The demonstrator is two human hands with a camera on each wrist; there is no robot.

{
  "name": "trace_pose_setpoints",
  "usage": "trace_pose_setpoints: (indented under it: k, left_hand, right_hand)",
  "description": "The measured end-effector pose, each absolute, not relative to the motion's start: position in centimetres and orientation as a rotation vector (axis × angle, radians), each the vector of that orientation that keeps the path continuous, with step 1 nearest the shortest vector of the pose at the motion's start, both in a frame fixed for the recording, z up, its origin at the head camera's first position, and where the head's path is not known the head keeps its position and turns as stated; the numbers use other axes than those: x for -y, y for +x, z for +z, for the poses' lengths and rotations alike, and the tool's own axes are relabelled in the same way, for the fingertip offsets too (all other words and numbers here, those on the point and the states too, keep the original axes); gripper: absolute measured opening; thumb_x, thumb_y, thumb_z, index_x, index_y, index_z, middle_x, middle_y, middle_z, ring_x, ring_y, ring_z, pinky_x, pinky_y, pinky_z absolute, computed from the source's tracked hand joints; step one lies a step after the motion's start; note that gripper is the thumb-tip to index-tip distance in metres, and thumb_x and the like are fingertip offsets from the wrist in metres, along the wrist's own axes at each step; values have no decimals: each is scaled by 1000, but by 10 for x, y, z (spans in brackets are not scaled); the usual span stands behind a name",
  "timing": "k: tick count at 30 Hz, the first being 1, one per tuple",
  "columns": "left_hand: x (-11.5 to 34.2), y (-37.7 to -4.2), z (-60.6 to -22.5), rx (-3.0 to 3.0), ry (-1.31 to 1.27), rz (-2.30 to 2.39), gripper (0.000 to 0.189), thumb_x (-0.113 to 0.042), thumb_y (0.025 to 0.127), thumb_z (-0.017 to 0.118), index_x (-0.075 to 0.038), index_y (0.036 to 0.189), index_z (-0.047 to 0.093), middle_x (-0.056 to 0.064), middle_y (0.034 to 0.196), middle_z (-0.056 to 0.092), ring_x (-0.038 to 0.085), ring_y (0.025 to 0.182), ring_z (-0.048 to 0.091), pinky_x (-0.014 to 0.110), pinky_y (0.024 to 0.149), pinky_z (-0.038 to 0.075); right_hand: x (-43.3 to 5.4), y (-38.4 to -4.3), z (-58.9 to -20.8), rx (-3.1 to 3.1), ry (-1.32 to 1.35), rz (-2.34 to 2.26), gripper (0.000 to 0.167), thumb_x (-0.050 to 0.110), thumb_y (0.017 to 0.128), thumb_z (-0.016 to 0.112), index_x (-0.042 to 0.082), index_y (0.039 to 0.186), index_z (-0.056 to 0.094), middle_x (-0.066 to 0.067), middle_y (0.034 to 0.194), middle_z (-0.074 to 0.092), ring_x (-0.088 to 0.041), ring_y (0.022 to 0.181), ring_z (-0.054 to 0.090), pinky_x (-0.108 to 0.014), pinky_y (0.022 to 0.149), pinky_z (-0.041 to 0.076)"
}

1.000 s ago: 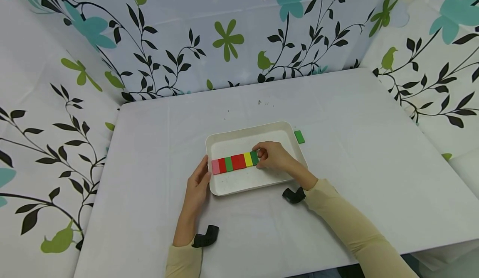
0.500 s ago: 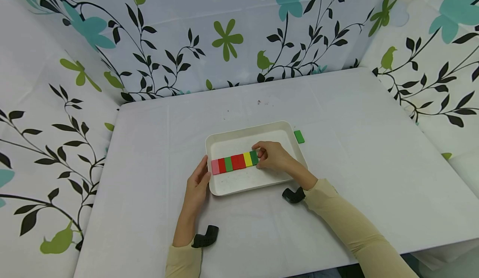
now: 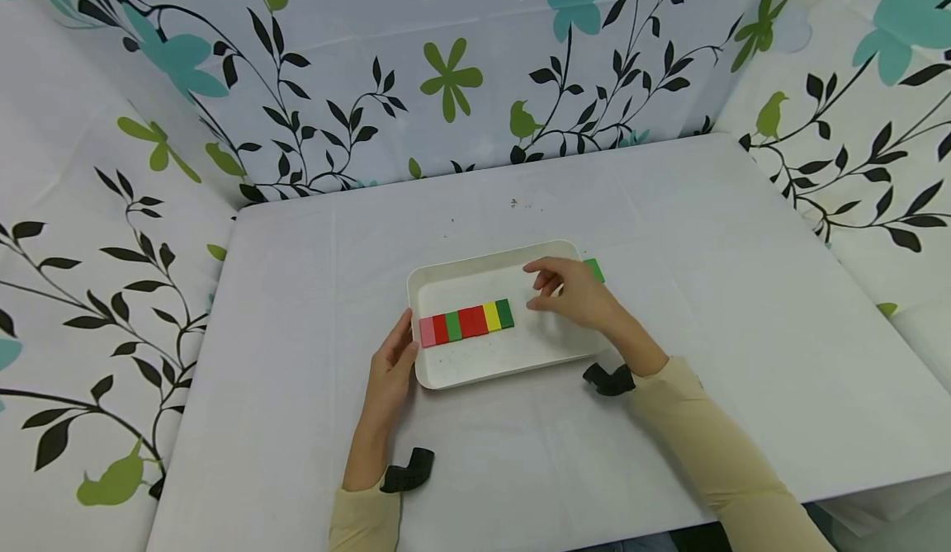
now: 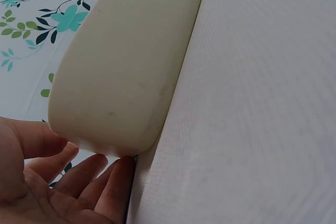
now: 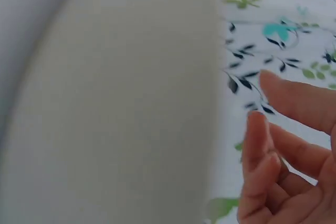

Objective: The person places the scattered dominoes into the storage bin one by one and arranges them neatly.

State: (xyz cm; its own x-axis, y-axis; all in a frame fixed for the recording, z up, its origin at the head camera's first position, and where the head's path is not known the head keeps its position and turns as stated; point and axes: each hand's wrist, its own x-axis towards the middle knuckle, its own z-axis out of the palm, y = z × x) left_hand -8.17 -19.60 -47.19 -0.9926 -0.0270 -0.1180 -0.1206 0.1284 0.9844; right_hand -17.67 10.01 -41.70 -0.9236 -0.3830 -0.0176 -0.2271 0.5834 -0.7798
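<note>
A shallow white tray (image 3: 475, 373) lies on the table, slightly angled. Inside it, flat coloured pieces form one row: a pink piece (image 3: 427, 332) at the left end, red, light green, a wider red section, a yellow piece (image 3: 492, 317), and a dark green piece (image 3: 505, 313) at the right end. My left hand (image 3: 390, 362) touches the tray's left end; in the left wrist view its fingers (image 4: 113, 192) lie against the end wall. Above the tray's right part hovers my right hand (image 3: 575, 292), fingers loosely bent and holding nothing. Behind it a green piece (image 3: 594, 270) shows partly, outside the tray.
White cloth covers the table (image 3: 312, 313). Small dark crumbs (image 3: 514, 203) lie near its far side. Patterned cloth (image 3: 453, 82) hangs at the back and both sides. Black wrist mounts (image 3: 609, 379) sit at both cuffs.
My right hand has come off the dark green piece and moved right, over the tray's right part. The row of pieces and my left hand stay in place.
</note>
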Motion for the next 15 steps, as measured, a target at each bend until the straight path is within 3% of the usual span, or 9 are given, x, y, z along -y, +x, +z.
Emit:
trace_pose_setpoints:
  k: [7, 15]
  left_hand:
    - [196, -83, -472, -2318, -158, 2007, 54, -7, 103, 42, -17, 155, 30, 3, 160, 30, 20, 148, 26, 4, 100, 35]
    - [197, -82, -473, -2322, -146, 2001, 54, -7, 103, 43, -16, 155, 30, 4, 160, 30, 20, 148, 26, 3, 99, 35]
  right_hand:
    - [-151, -198, -410, -2872, -302, -1391, 38, 12, 89, 72, 1, 125, 63, -17, 104, 65, -29, 90, 61, -29, 70, 48]
    - [-192, -221, -442, -2647, -70, -1213, 56, 16, 89, 71, 2, 139, 50, -23, 132, 53, -37, 116, 52, -44, 87, 49]
